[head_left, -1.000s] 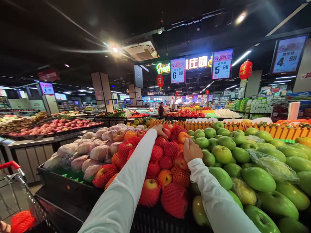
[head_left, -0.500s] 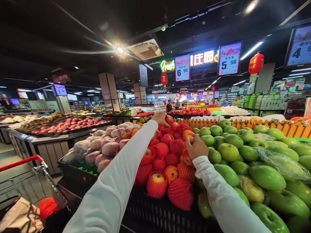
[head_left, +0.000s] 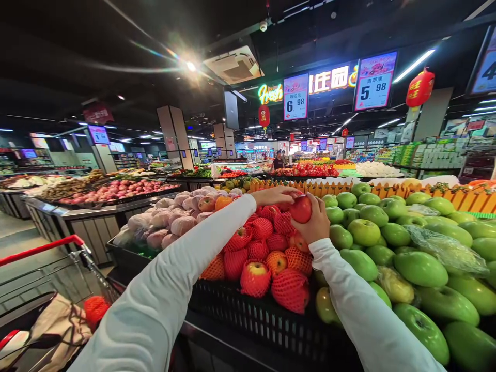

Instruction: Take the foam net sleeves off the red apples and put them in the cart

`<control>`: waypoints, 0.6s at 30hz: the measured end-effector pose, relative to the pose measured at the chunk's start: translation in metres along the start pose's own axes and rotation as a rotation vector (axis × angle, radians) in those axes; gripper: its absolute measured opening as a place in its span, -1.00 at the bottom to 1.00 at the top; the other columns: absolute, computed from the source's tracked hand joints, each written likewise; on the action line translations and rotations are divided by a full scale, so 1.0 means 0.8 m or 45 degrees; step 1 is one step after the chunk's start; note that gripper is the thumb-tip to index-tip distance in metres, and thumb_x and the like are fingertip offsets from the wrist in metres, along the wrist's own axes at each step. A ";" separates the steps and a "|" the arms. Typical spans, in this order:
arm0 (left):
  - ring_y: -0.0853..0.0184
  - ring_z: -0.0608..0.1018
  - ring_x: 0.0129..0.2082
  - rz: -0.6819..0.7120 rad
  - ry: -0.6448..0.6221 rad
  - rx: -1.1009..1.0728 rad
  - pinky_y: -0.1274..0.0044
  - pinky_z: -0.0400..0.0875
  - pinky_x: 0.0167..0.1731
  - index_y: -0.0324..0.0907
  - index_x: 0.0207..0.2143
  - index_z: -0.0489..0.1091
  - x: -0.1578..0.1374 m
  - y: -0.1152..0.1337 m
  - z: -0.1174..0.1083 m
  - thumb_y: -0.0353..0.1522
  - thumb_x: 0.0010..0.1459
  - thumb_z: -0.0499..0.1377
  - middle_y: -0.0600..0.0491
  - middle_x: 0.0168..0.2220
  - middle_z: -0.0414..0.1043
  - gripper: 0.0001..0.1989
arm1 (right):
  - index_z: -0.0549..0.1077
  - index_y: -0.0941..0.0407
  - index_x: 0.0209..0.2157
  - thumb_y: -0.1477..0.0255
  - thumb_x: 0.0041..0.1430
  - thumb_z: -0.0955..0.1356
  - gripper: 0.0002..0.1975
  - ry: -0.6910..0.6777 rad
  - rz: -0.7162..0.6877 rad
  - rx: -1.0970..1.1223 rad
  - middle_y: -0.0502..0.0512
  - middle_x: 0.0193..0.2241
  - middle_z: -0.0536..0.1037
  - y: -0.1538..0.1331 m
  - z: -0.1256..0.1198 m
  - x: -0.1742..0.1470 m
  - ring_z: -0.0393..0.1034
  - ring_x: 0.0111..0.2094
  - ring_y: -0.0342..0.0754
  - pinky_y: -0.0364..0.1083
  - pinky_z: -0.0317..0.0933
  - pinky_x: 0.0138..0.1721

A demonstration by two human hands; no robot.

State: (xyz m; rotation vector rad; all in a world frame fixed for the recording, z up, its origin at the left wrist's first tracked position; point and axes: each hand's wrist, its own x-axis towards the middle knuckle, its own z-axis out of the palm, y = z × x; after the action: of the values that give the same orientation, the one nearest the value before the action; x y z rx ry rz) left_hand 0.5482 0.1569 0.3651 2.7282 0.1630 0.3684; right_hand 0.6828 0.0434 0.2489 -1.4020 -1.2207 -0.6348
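A bare red apple [head_left: 301, 208] is between my hands, above a pile of red apples in foam nets [head_left: 260, 231]. My right hand [head_left: 318, 221] wraps round its right side, with the fingers curled over it. From the left, my left hand [head_left: 274, 196] reaches over the pile with its fingertips on the apple's upper left side. Part of that hand's grip is hidden behind the fruit. Below my hands, a netted apple [head_left: 256, 278] lies near the front of the black crate [head_left: 263, 315]. Long white sleeves cover both arms.
Green apples [head_left: 422, 266] are heaped on the right, some bagged. Pale wrapped fruit [head_left: 184, 226] lies on the left. A cart with a red handle [head_left: 42, 249] stands lower left, holding a beige bag [head_left: 58, 323]. An orange picket edging [head_left: 418, 192] runs behind. A person [head_left: 278, 161] stands far off.
My left hand has moved right with the red apple from the back of the pile. My right hand has risen off the netted apples and closed round it. The view has shifted slightly.
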 end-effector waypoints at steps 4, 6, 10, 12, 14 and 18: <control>0.08 0.52 0.16 -0.118 -0.154 0.253 0.36 0.36 0.19 -0.26 0.20 0.37 0.006 -0.044 0.042 -0.37 -0.05 0.36 -0.17 0.19 0.47 -0.30 | 0.24 0.09 0.27 0.21 -0.05 0.49 -0.15 0.162 0.096 -0.034 0.29 0.15 0.38 0.004 0.003 0.002 0.37 0.15 0.23 0.22 0.35 0.17; 0.00 0.53 0.16 -0.163 -0.196 0.472 0.35 0.37 0.19 -0.24 0.20 0.38 0.009 -0.055 0.071 -0.35 -0.16 0.44 -0.20 0.17 0.48 -0.19 | 0.23 0.10 0.28 0.21 -0.01 0.47 -0.17 0.175 0.121 -0.067 0.30 0.16 0.37 0.002 0.001 0.002 0.35 0.17 0.21 0.21 0.31 0.21; -0.07 0.54 0.12 -0.190 -0.174 0.675 0.35 0.39 0.15 -0.16 0.20 0.39 0.019 -0.059 0.090 -0.32 -0.26 0.49 -0.19 0.12 0.52 -0.12 | 0.21 0.13 0.28 0.25 0.00 0.46 -0.18 0.114 0.141 -0.077 0.31 0.20 0.34 -0.005 -0.004 0.001 0.30 0.22 0.20 0.19 0.26 0.26; -0.05 0.55 0.10 -0.121 -0.115 0.600 0.36 0.39 0.14 -0.15 0.16 0.41 0.023 -0.061 0.070 -0.32 -0.27 0.49 -0.15 0.10 0.53 -0.15 | 0.20 0.13 0.28 0.25 -0.01 0.46 -0.17 0.091 0.154 -0.068 0.32 0.20 0.34 -0.006 -0.005 0.001 0.29 0.22 0.21 0.20 0.26 0.26; 0.01 0.58 0.04 -0.138 0.002 0.456 0.36 0.41 0.10 -0.16 0.14 0.41 0.025 -0.071 0.035 -0.27 -0.21 0.47 -0.11 0.06 0.55 -0.21 | 0.19 0.14 0.29 0.25 0.00 0.46 -0.17 0.096 0.168 -0.064 0.33 0.20 0.33 -0.006 -0.006 0.002 0.29 0.22 0.21 0.21 0.26 0.26; 0.10 0.59 -0.04 -0.456 0.372 0.232 0.38 0.45 -0.01 -0.21 0.09 0.36 0.022 -0.119 -0.042 -0.12 -0.05 0.42 -0.15 0.01 0.56 -0.30 | 0.21 0.13 0.28 0.24 0.00 0.46 -0.18 0.095 0.190 -0.070 0.34 0.20 0.33 -0.006 -0.005 0.001 0.30 0.22 0.21 0.20 0.28 0.24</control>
State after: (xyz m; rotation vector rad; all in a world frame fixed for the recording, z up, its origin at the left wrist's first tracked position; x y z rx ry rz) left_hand 0.5497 0.2594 0.3626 2.7274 0.7855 0.6706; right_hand 0.6800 0.0395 0.2521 -1.4870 -1.0357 -0.6151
